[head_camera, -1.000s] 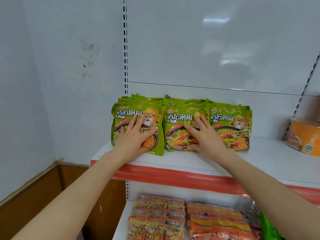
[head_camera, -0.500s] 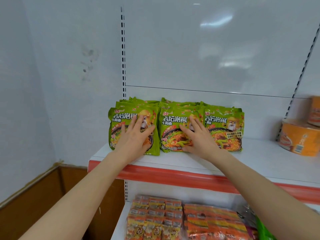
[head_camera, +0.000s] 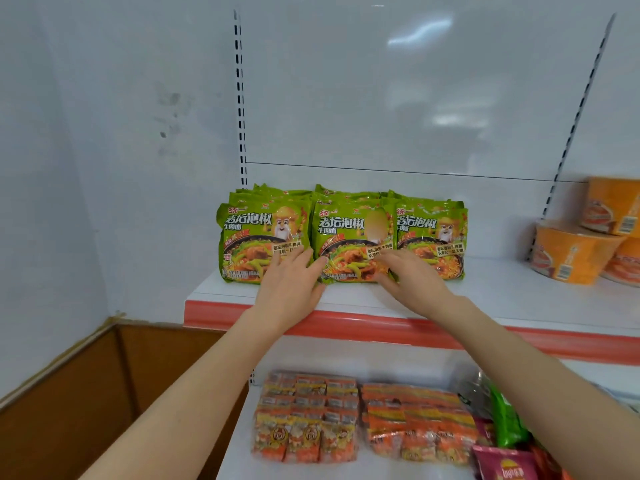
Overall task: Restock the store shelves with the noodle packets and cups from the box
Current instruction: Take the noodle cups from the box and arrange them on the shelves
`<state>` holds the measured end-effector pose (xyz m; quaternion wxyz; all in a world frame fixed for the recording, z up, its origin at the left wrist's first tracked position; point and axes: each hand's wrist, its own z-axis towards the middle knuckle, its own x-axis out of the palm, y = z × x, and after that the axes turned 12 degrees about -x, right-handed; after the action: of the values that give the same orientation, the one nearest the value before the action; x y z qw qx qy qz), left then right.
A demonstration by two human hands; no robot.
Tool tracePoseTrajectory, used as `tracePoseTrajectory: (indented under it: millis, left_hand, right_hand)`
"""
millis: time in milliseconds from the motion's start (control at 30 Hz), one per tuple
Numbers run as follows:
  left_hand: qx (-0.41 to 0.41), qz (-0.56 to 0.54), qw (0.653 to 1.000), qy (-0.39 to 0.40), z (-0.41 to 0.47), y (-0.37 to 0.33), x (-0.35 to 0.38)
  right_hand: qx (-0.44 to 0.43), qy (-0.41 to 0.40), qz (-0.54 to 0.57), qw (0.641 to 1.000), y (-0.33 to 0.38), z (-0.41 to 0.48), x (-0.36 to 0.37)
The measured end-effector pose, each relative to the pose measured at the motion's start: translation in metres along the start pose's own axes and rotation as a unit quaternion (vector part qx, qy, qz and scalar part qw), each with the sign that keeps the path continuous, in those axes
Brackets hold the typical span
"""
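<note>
Both hands are open, fingers straight — left hand (head_camera: 290, 284) touching the left edge of the middle noodle packet (head_camera: 348, 242), right hand (head_camera: 414, 280) on its lower right corner.

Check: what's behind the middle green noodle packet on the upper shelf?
More green packets stand behind the middle green noodle packet; only their top edges show. Their count and anything lower down are covered by it.

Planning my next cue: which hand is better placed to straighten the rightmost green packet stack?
Right, probably. The right hand is beside the rightmost stack; the left hand is by the leftmost stack.
</note>
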<state>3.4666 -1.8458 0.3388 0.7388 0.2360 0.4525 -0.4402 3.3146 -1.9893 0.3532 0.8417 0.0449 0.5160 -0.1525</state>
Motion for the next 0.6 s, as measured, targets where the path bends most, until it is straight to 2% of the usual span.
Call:
tracePoseTrajectory:
  millis: [333,600]
  left_hand:
    - [0.083,-0.013,0.996,0.001,-0.021,-0.046,-0.008]
    - [0.089,-0.043,0.995,-0.027,-0.05,-0.136,-0.007]
  right_hand:
    - [0.079,0.021,-0.029,0.996,-0.008,-0.062,-0.026]
    - [0.113,0.029,-0.049,0.992,-0.075,-0.14,-0.061]
